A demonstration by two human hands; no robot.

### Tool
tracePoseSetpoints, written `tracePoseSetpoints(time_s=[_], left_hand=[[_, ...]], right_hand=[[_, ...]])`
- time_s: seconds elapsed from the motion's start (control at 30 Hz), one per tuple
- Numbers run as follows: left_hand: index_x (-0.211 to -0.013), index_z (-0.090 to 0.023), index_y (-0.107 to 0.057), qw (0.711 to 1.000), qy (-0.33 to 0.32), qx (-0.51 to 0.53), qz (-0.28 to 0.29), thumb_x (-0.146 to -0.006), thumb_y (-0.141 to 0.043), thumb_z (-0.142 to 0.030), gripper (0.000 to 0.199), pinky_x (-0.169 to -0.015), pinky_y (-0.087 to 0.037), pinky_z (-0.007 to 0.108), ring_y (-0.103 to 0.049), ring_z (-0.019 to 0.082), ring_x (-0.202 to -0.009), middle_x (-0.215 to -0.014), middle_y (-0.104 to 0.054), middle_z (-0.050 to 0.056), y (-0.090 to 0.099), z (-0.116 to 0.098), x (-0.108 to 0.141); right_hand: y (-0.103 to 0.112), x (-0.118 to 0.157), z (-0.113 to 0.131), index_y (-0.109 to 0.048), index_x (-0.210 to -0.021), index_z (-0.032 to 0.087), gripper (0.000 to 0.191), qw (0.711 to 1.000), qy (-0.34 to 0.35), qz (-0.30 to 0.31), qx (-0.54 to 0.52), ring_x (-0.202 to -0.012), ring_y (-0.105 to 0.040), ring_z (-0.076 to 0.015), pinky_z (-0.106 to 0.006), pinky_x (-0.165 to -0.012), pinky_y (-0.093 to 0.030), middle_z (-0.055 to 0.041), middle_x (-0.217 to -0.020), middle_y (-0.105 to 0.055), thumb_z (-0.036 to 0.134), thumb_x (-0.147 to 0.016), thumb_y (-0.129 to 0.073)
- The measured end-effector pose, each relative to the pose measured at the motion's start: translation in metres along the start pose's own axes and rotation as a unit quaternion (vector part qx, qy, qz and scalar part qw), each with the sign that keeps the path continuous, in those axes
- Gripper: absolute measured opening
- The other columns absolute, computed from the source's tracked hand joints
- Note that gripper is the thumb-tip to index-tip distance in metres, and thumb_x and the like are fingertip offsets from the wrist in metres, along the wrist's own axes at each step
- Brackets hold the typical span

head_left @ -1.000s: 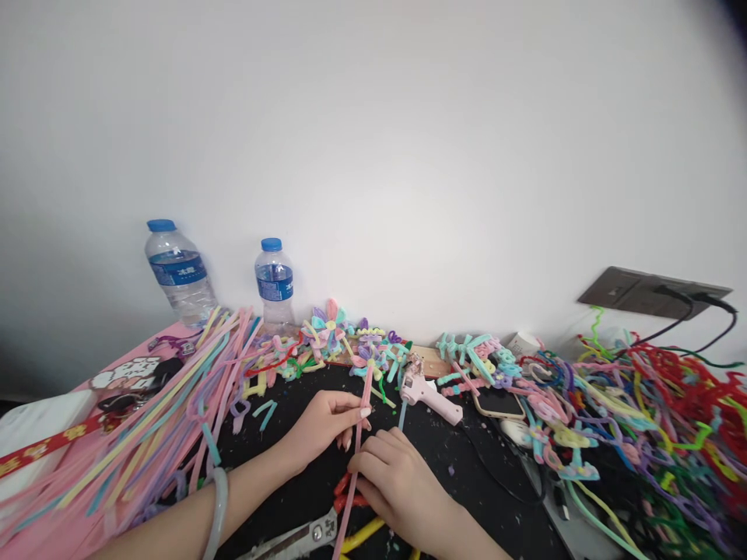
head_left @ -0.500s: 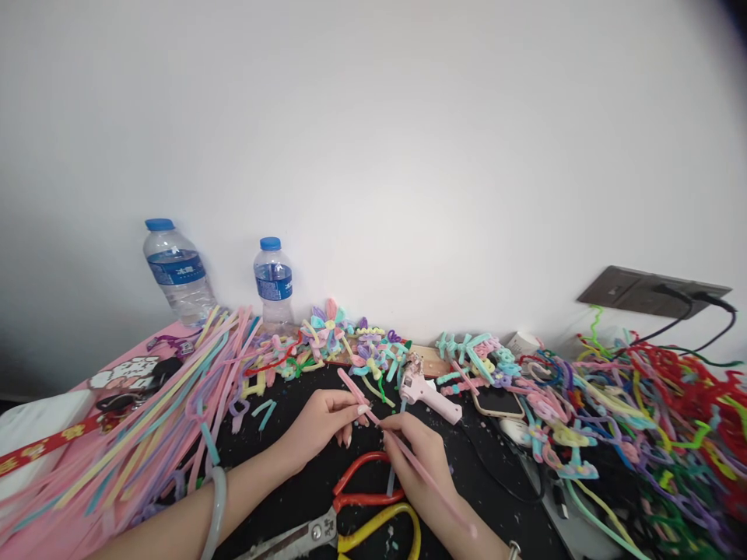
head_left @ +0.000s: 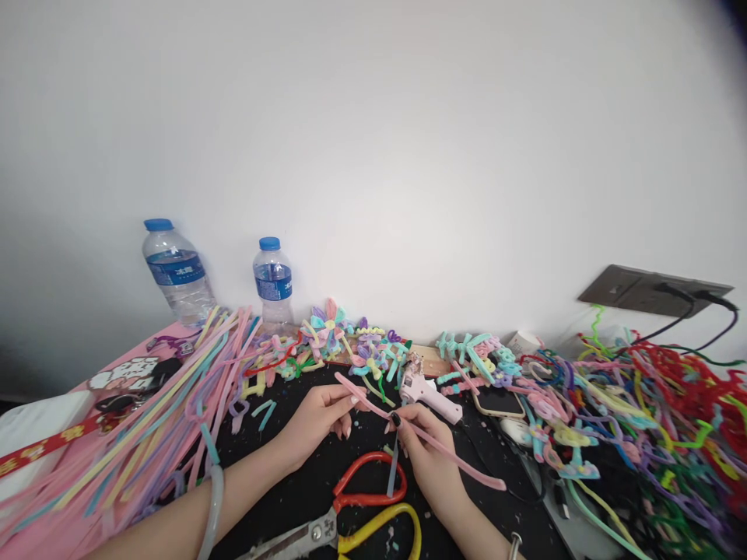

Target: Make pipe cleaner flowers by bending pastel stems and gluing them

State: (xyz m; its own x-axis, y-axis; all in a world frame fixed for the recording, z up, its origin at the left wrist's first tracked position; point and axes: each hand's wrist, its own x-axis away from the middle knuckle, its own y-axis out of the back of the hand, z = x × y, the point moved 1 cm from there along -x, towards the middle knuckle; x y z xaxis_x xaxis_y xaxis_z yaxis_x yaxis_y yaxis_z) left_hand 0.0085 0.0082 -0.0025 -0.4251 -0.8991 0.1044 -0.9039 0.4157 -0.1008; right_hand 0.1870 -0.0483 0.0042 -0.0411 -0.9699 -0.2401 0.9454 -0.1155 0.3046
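Spanning both hands, the pink stem (head_left: 379, 406) lies across the gap between the fingertips, slightly bowed. The left hand (head_left: 315, 428) grips it between thumb and index finger near one end, and a short free length projects beyond that pinch. The right hand (head_left: 429, 451) pinches it between thumb and fingers; the longer free end extends past these fingers, down to the right. The glue gun (head_left: 432, 398) lies just beyond the right fingers, and its glue stick (head_left: 393, 470) points down through the space between the hands. Nearer the wearer than both sets of fingers, the scissors (head_left: 317, 533) rest on the black surface (head_left: 265, 498), with one red and one yellow handle. A flower (head_left: 327, 325) of soft stems lies beyond the left fingers, among other shaped pieces. Left of the left fingers is a bundle (head_left: 157, 428) of straight stems in pink, yellow, blue and purple. The phone (head_left: 499, 403) lies to the right of the right fingers, and a tangled pile (head_left: 689, 443) of coloured stems lies farther right. Two bottles stand beyond the left fingers: a tilted bottle (head_left: 177, 272) and an upright bottle (head_left: 273, 284).
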Motion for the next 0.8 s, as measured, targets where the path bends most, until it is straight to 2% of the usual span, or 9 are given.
tracePoseSetpoints(time_s=[0.27,0.57,0.8], left_hand=[[-0.094,-0.011,-0.065,0.999,-0.006,0.03,0.02,-0.076,-0.06,-0.036,0.031,-0.045,-0.03,0.019,-0.042,0.007,-0.044,-0.05,-0.052,-0.003,-0.0014,-0.0019,0.0007],[-0.079,-0.012,-0.064,0.998,-0.037,-0.042,0.002,-0.08,-0.053,-0.037,0.027,-0.043,-0.033,0.019,-0.045,0.008,-0.041,-0.049,-0.052,-0.003,-0.001,-0.0032,0.0005],[-0.089,-0.013,-0.062,0.996,-0.052,-0.068,-0.012,-0.08,-0.052,-0.039,0.029,-0.044,-0.036,0.02,-0.046,0.009,-0.04,-0.046,-0.049,-0.005,0.0003,-0.0035,-0.0013]], right_hand=[[0.0011,-0.003,0.0011,-0.06,-0.068,0.016,0.024,0.999,-0.021,-0.019,-0.032,-0.048,-0.043,-0.0114,-0.022,-0.045,-0.033,0.0005,-0.057,-0.055,0.034,-0.083,-0.054],[-0.0006,-0.0027,-0.0042,-0.06,-0.071,0.016,0.022,0.999,-0.024,0.004,-0.04,-0.049,-0.044,-0.0113,-0.022,-0.045,-0.034,0.0,-0.06,-0.056,0.033,-0.083,-0.054],[-0.0021,-0.0031,-0.0032,-0.058,-0.068,0.016,0.025,0.996,-0.04,0.012,-0.074,-0.046,-0.041,-0.0102,-0.022,-0.044,-0.032,0.0015,-0.056,-0.054,0.037,-0.082,-0.055]])
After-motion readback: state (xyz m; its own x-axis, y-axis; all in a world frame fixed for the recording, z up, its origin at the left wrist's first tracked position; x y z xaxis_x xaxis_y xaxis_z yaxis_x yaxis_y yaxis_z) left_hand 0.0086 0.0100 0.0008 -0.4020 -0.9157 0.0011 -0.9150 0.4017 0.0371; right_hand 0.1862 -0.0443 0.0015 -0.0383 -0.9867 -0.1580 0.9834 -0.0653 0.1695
